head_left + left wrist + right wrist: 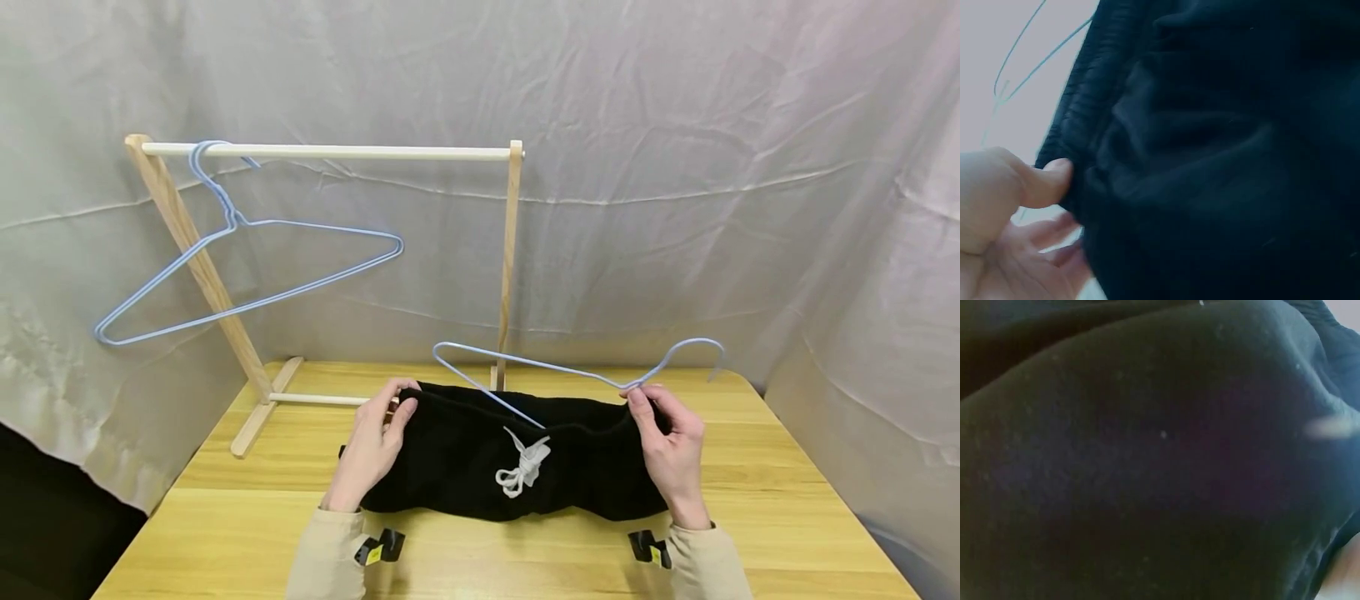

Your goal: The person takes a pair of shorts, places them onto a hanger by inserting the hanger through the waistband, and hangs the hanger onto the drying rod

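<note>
Black drawstring pants (450, 475) are held up over the table with the waistband uppermost; a white drawstring (528, 462) is tied in a bow at the front. At one end of the waistband, my left hand (371, 446) pinches the fabric between thumb and fingers. My right hand (671, 433) grips the other end together with the neck of a light blue hanger (540, 364). The hanger's hook points right, and part of its frame is hidden inside the waist opening. Dark fabric (1147, 456) fills most of the right wrist view.
A wooden rack (360, 152) stands at the back left of the table (772, 500). Light blue hangers (322, 287) hang close together near its left end. Grey curtain cloth (675, 108) surrounds the back and sides. Small black devices with yellow labels sit at both wrists.
</note>
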{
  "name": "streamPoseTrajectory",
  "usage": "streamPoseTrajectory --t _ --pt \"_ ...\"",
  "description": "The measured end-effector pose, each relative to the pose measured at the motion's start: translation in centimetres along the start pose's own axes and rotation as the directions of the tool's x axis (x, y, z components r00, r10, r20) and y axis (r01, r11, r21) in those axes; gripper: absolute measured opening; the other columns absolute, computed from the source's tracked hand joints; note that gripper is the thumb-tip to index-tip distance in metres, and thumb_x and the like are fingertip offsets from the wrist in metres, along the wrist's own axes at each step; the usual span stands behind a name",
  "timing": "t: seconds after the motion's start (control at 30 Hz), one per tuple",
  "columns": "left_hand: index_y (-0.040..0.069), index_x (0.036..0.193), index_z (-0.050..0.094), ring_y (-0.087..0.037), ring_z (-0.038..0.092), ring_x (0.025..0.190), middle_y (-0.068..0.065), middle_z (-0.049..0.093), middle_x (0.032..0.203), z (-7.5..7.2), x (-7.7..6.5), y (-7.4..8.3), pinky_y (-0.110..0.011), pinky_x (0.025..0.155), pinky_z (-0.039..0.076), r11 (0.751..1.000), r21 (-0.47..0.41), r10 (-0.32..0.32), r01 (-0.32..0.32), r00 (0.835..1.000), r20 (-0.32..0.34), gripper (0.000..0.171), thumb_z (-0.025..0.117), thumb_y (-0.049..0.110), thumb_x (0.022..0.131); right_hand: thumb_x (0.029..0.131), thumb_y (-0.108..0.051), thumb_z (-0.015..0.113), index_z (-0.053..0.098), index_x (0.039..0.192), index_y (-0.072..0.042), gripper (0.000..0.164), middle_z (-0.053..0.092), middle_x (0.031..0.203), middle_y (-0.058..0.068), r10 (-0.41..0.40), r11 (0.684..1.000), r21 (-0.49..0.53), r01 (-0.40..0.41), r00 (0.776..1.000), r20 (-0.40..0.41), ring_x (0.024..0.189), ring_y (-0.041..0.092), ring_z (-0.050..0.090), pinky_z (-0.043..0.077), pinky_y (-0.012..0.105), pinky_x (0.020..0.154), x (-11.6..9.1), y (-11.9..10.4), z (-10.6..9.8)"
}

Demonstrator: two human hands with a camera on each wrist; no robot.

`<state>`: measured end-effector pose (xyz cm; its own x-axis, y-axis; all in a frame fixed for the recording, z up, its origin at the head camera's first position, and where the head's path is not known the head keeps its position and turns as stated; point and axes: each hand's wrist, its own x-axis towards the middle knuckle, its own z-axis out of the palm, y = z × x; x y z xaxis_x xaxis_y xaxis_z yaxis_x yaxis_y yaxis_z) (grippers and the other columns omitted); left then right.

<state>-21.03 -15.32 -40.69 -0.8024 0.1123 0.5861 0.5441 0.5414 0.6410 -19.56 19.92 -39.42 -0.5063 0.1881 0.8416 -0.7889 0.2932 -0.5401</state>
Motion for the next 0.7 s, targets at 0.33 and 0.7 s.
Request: streamPoseTrajectory --t 0.33,0.7 --pt "0.007 0.113 0.064 -0.016 0.059 0.103 -0.008 0.066 0.110 0.38 0.41 0.68 -0.017 0.089 0.042 0.991 -0.058 0.104 -0.117 0.977 -0.187 0.017 0.053 0.001 0.102 0.083 0.027 0.056 0.069 0.085 0.012 0.019 0.071 0.090 -0.009 -0.046 0.999 0.008 0.045 0.995 0.092 0.085 0.000 0.064 0.049 0.012 0.078 0.04 0.29 0.03" --pt "0.010 0.114 0.066 -0.012 0.055 0.092 -0.006 0.065 0.109 0.49 0.36 0.82 -0.017 0.082 0.041 0.984 -0.089 0.136 -0.156 0.971 -0.198 0.023 0.051 -0.002 0.102 0.077 0.029 0.060 0.071 0.085 0.006 0.027 0.070 0.079 0.010 -0.121 0.992 -0.022 0.128 0.972 0.202 0.082 0.001 0.064 0.049 0.011 0.079 0.04 0.87 -0.03"
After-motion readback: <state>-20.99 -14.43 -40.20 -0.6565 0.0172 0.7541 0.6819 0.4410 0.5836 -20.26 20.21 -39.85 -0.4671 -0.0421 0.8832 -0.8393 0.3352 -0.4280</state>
